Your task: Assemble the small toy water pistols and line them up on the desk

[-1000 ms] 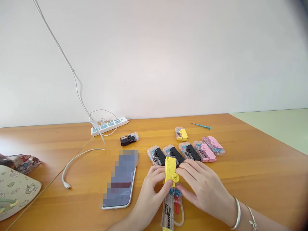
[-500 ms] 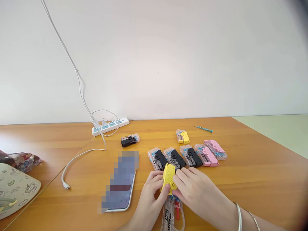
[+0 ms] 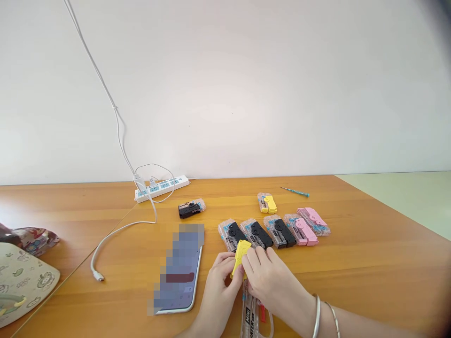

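Observation:
A toy water gun (image 3: pixel 241 254) with a yellow grip and a clear barrel is unfolded between my hands, its barrel toward me. "MINI WATER" is printed on the clear part, and a red piece shows beside it. My left hand (image 3: pixel 219 287) grips the yellow part from the left, thumb on its face. From the right, my right hand (image 3: pixel 270 274) has its curled fingers on the same yellow part, covering its round pivot. Just beyond lie folded water guns in a row: black ones (image 3: pixel 281 231) and pink ones (image 3: pixel 305 231).
Farther back are a folded yellow water gun (image 3: pixel 268 203), a black one (image 3: pixel 190 208) and a thin blue screwdriver (image 3: pixel 296 191). At left lie a phone (image 3: pixel 181 277), a white cable (image 3: pixel 123 225), a power strip (image 3: pixel 162 188) and a patterned cloth item (image 3: pixel 26 286).
My right hand has shifted left and up over the yellow grip, now hiding the pivot that showed before. The grip sits slightly farther left and more tilted. My left hand keeps hold.

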`<action>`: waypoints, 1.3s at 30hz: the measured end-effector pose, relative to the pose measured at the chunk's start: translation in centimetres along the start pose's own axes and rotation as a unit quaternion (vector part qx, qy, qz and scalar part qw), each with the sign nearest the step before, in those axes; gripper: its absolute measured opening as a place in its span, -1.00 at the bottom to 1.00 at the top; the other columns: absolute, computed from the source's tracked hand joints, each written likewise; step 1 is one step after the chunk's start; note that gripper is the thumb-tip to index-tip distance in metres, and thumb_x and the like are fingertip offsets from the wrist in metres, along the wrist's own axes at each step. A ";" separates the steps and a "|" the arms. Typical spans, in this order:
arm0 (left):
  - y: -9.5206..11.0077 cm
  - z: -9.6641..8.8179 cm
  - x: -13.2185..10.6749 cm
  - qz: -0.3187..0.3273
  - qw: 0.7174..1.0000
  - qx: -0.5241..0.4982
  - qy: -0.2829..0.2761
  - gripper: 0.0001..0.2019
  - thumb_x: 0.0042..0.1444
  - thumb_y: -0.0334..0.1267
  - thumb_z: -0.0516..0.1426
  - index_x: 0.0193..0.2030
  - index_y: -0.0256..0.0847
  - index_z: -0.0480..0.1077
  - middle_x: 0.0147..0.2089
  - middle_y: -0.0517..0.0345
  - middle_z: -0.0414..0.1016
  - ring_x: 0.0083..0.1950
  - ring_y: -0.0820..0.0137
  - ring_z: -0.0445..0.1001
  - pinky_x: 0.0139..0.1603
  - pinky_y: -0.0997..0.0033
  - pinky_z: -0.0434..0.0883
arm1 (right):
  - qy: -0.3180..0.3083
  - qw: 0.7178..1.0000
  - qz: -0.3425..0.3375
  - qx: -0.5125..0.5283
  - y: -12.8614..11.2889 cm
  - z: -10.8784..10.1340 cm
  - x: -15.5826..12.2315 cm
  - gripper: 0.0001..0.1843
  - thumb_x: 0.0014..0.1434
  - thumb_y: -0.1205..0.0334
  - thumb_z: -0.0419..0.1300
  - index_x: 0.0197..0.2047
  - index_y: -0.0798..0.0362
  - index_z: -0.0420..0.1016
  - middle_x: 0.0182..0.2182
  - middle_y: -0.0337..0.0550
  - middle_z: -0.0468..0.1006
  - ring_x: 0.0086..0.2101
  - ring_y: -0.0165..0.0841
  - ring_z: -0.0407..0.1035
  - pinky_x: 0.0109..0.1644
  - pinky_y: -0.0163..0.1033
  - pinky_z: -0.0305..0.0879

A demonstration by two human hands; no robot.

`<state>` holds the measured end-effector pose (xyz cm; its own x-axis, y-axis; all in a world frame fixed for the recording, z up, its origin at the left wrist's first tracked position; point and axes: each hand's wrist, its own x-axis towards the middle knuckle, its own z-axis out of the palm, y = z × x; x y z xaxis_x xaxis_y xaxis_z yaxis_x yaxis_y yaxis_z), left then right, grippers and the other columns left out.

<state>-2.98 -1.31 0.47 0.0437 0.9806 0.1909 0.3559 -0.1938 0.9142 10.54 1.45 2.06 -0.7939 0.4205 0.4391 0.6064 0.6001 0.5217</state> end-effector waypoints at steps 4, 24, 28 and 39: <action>-0.5 0.0 0.0 -0.030 0.999 -0.014 0.012 -0.65 0.21 -0.12 -0.06 -0.43 -0.20 0.46 -0.24 -0.02 0.51 -0.09 0.16 0.40 -0.07 0.19 0.38 | -0.044 0.998 -0.017 -0.052 -1.0 0.1 0.2 -0.85 0.10 0.33 0.03 -0.29 0.15 0.39 -0.51 -0.07 0.38 -0.50 -0.20 0.26 -0.45 -0.09 0.21; -1.0 0.1 0.2 0.019 0.999 -0.037 0.005 -0.61 0.20 -0.03 -0.05 -0.42 -0.21 0.44 -0.27 0.00 0.51 -0.12 0.15 0.38 -0.06 0.21 0.33 | -0.011 0.986 0.106 0.129 2.5 -1.4 -1.0 -0.84 0.14 0.45 0.02 -0.42 0.02 0.26 -0.57 -0.33 0.42 -0.55 -0.44 0.32 -0.49 -0.30 0.03; -1.1 0.3 0.5 0.055 0.998 -0.025 -0.015 -0.63 0.21 -0.04 -0.02 -0.41 -0.20 0.47 -0.28 0.02 0.53 -0.15 0.17 0.39 -0.07 0.24 0.33 | 0.026 0.970 0.127 0.208 3.4 -0.4 -3.6 -0.77 0.24 0.43 -0.04 -0.34 -0.01 0.36 -0.56 -0.34 0.43 -0.54 -0.43 0.31 -0.49 -0.30 0.00; -0.1 0.3 0.3 0.028 0.999 0.009 -0.031 -0.63 0.22 -0.05 0.00 -0.35 -0.18 0.56 -0.29 0.01 0.52 -0.21 0.21 0.42 -0.16 0.33 0.35 | 0.013 0.957 0.087 0.278 3.9 3.1 -7.4 -0.78 0.26 0.38 -0.03 -0.39 0.02 0.33 -0.49 -0.25 0.43 -0.45 -0.35 0.29 -0.46 -0.29 0.03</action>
<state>-2.72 -1.01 0.28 0.1218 0.9683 0.2182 0.3672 -0.2482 0.8964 18.64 2.80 -1.36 -0.6771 0.5341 0.5062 0.6064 0.7947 -0.0273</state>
